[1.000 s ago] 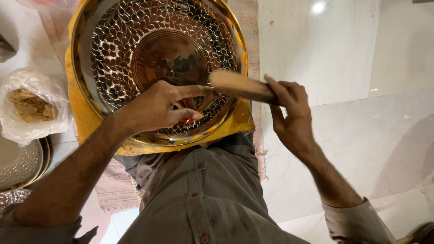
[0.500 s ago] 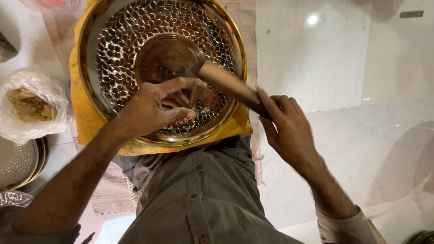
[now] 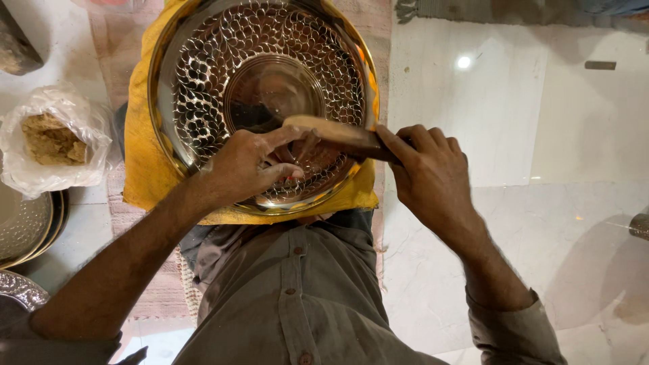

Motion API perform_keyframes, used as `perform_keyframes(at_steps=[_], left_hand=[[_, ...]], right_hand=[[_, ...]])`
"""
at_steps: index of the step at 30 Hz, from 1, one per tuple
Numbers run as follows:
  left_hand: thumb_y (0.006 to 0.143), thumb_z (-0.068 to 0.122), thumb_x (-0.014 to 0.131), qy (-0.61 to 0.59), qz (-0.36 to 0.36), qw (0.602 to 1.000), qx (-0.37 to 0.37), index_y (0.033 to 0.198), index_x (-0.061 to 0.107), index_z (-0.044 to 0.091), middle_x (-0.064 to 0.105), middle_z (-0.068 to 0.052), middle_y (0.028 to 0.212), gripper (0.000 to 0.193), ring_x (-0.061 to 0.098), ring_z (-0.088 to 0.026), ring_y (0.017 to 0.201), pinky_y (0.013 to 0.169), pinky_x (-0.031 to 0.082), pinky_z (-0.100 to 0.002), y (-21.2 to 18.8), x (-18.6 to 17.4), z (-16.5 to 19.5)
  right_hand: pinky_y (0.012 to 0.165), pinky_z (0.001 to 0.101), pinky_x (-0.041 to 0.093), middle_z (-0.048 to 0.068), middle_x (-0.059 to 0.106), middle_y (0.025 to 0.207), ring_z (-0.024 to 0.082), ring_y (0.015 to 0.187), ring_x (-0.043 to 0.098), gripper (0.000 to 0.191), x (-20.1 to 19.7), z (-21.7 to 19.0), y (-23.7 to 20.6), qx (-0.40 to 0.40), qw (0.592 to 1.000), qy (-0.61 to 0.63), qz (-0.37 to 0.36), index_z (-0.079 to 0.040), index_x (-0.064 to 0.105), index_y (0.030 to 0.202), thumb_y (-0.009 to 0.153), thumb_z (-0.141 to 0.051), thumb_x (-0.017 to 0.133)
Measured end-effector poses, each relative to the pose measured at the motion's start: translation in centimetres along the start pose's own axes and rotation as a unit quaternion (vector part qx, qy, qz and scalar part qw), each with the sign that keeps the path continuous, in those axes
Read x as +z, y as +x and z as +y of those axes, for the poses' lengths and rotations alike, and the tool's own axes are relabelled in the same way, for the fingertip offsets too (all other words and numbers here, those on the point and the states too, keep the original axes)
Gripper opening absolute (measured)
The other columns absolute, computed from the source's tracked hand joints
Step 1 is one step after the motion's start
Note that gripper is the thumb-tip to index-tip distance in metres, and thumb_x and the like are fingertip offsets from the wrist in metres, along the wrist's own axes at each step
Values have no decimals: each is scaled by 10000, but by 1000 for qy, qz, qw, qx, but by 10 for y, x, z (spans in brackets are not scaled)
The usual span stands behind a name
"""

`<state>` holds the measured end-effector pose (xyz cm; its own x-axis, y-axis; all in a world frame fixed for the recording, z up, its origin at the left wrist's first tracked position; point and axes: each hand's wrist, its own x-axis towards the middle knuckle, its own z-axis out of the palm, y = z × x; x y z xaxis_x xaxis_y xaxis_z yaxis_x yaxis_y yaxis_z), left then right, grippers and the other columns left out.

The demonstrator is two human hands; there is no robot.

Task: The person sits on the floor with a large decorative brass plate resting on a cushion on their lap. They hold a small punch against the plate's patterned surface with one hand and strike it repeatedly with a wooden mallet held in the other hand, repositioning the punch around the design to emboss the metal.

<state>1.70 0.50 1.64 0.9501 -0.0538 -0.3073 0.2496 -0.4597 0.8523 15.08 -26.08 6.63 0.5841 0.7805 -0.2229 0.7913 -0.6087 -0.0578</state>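
a: what's changed?
b: the wooden mallet point(image 3: 338, 134) now lies flatter across the embossed metal plate point(image 3: 263, 101) on the yellow cloth point(image 3: 145, 169).
a: hands?
b: right hand point(image 3: 429, 172) clamped on the handle; left hand point(image 3: 247, 165) fingers pressed on the plate.

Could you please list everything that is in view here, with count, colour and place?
Embossed metal plate: one, silvery with brass rim, centre, on the cloth.
Cloth: one, yellow, under the plate.
Wooden tool: one, tan, blurred, above the plate's lower part.
Plastic bag: one, clear, brown material inside, left.
Stacked metal plates: several, silvery, far left edge.
Floor: pale marble, right.
Shirt: one, grey-brown, bottom centre.
Left hand: resting on the plate.
Right hand: gripping the wooden tool.
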Motion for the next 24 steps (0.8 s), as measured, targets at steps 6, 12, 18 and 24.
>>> perform_keyframes(at_steps=[6,12,18,24], left_hand=[[845,255,782,-11,7,1000,28,1428,562,158,815,-111,875,631,785,-173,683,657,639,-376,0,-1,1],[885,263,746,5,-27,1000,13,1462,497,146,807,-102,884,639,754,-168,549,611,655,-350,8,-1,0],[894,244,749,-22,-31,997,73,1483,500,164,817,-93,879,644,775,-128,616,630,649,-323,14,0,3],[858,224,775,-26,-24,993,117,1450,528,138,794,-134,1001,647,789,-159,688,680,666,-332,17,-3,4]], right_hand=[[1047,371,549,124,625,1367,248,1238,637,675,6,6,1,36,843,531,83,-122,331,1590,1005,-87,667],[1064,443,571,129,645,1346,300,1291,630,621,22,12,-7,55,861,499,78,-91,401,1561,1004,-68,676],[1034,401,557,135,573,1382,276,1251,634,594,30,9,-13,62,924,374,56,-122,484,1549,984,-7,627],[1007,398,604,164,583,1332,283,1204,618,600,34,11,-16,61,956,277,69,-164,512,1513,955,3,656]])
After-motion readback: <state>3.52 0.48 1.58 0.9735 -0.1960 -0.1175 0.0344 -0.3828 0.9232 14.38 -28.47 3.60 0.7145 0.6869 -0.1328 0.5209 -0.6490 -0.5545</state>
